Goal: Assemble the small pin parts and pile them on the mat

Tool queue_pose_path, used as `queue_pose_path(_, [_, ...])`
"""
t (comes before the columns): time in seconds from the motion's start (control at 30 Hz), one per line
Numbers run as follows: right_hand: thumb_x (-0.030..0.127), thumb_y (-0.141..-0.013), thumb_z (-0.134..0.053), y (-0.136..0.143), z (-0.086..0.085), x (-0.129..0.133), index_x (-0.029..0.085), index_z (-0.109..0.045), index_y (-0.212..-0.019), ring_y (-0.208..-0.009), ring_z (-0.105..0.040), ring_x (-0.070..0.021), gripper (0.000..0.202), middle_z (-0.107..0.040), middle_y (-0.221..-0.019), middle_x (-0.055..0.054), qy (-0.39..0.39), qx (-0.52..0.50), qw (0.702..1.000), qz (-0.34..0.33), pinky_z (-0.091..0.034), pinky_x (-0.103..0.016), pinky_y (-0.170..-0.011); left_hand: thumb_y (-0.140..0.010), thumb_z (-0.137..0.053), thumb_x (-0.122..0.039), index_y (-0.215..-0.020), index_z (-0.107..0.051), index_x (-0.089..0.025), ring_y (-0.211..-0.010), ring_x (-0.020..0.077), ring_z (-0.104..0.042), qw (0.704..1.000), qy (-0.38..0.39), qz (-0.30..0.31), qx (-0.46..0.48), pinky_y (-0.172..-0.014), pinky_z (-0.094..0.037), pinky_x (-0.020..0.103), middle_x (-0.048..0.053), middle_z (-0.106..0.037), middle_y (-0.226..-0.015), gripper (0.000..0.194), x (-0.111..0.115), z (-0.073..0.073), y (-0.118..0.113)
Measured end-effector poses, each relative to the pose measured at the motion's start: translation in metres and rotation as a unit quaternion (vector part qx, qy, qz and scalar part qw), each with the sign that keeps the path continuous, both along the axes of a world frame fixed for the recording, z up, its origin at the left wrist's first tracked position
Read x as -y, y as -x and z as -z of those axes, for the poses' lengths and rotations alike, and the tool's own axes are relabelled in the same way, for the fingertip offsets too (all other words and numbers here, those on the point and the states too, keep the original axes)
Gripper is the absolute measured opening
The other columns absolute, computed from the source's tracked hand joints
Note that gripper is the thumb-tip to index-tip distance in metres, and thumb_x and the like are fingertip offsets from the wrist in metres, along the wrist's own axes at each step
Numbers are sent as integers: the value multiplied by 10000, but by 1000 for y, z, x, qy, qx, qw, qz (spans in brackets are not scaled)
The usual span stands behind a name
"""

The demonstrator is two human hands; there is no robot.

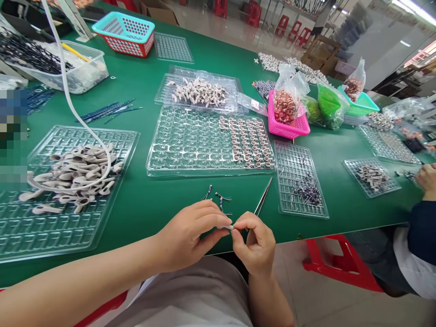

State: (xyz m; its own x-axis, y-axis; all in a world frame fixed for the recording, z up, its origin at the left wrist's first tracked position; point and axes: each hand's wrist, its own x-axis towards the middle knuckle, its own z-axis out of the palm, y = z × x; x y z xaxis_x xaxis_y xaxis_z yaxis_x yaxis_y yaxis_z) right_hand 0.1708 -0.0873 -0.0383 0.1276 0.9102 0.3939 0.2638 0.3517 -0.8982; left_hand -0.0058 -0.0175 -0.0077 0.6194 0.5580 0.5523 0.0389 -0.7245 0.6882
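Close to the table's front edge, my left hand (194, 231) pinches a small white earbud shell (225, 227) between thumb and fingers. The fingertips of my right hand (255, 243) are closed at the shell's other end; whether a tiny part sits between them is hidden. A pair of metal tweezers (263, 197) is tucked in my right hand, its points facing away from me. Just beyond my fingers lie several small circuit pieces with thin wires (221, 198). A clear tray (184, 141) farther off holds rows of small round-ended parts (250, 141) on its right side.
Loose earbud shells (85, 172) are heaped on a left tray, with a white tube (64, 77) arching over it. More shells (199, 92) lie behind. To the right are a tray of wired pieces (308, 190), a pink basket (289, 127) and a co-worker's hand (427, 179).
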Motion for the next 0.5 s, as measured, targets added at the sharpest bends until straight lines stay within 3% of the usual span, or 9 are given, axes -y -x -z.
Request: queue_pose_path(0.5, [81, -827, -642, -1, -1, 0, 239, -631, -907, -682, -605, -156, 178, -660, -761, -11, -16, -20, 999, -29, -497, -305, -624, -898, -597, -55, -1077, -622, -180, -774, 168, -668, 1000, 12, 9, 3, -740, -542, 311, 52, -742, -872, 220, 0, -5, -1])
